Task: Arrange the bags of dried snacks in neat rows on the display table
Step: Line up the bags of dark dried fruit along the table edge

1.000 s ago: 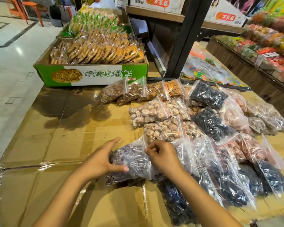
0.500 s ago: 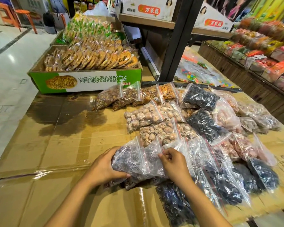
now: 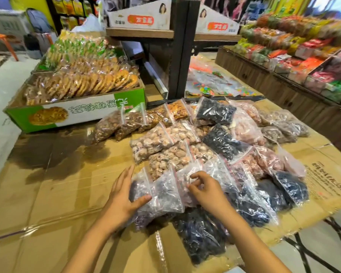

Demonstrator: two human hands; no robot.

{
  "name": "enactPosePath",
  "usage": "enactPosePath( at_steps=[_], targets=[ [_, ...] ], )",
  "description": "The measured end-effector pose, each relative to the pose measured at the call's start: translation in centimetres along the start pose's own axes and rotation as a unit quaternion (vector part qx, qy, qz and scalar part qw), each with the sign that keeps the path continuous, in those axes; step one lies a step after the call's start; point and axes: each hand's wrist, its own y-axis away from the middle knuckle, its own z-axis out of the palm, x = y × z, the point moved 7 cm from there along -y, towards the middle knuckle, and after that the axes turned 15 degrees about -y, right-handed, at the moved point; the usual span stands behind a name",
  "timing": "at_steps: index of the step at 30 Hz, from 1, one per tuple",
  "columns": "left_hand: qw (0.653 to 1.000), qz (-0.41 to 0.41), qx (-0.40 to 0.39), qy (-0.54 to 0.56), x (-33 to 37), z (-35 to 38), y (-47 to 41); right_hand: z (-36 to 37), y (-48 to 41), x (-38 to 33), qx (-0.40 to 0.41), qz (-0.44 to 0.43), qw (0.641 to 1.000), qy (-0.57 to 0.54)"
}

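The display table [image 3: 53, 194] is covered with flattened brown cardboard under glossy clear tape or film, and dark legs show below its near right corner. At its far left stands a green and white carton [image 3: 75, 113] filled with wrapped round biscuits. Clear zip bags of dried snacks [image 3: 215, 154] lie on the cardboard in overlapping rows: brown ones farthest, pale lumpy ones in the middle, dark ones nearest and right.

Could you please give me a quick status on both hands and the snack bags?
Left hand flat against the near-row bag, thumb on top. Right hand pinching the neighbouring bag. Nothing in the way.
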Motion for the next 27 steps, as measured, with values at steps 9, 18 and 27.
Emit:
enactPosePath(
  at_steps=[9,18,27],
  targets=[
    [0.998,0.056,0.007,0.004,10.6,2.8,-4.6,-14.4,-4.6,4.6,0.161,0.017,0.987,0.001],
    [0.999,0.049,-0.014,0.000,19.4,9.2,-11.4,-21.1,-15.0,9.4,0.148,0.048,0.987,0.044],
    [0.999,-0.032,-0.004,-0.017,22.7,12.5,-13.2,-21.2,-17.1,10.9,0.055,0.082,0.975,-0.197]
  ],
)
